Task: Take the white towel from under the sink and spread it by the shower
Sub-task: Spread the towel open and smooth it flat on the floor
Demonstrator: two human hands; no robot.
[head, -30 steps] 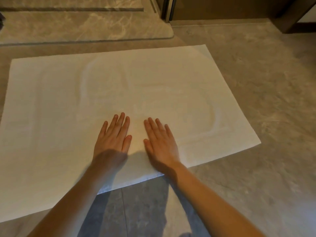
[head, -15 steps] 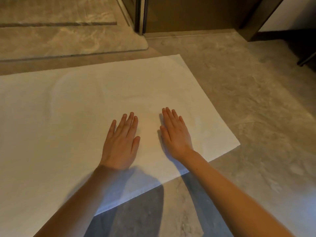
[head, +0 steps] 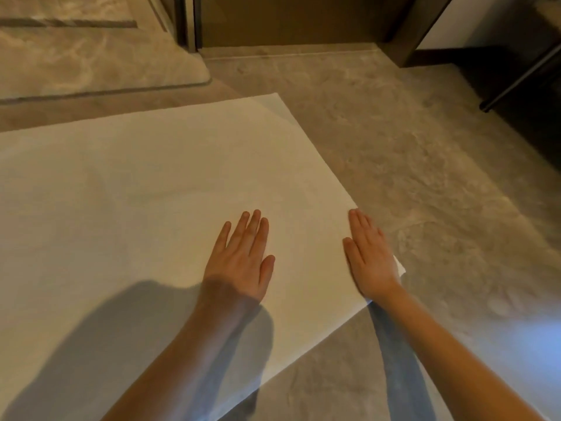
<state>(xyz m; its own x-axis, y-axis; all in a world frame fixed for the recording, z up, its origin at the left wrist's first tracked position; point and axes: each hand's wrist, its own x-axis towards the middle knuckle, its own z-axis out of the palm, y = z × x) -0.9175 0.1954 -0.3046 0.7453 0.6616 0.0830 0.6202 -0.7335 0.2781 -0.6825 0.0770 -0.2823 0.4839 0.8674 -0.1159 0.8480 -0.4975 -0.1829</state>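
Note:
The white towel (head: 145, 189) lies flat and unfolded on the stone floor, just in front of the raised shower threshold (head: 100, 71). Its left part runs out of view. My left hand (head: 241, 258) rests palm down on the towel, fingers straight and close together, holding nothing. My right hand (head: 368, 258) lies flat at the towel's near right corner, its fingers over the right edge, and covers most of that corner.
A marble-patterned shower floor sits behind the threshold at top left. A dark door frame (head: 188, 22) and a brown panel (head: 291, 19) stand at the back. A dark cabinet with a metal bar (head: 522, 74) is at the far right. Bare grey floor (head: 425, 165) stretches right of the towel.
My right hand has slid right across the towel from beside my left hand to the near right corner. My left hand has stayed on the towel. The view has shifted right.

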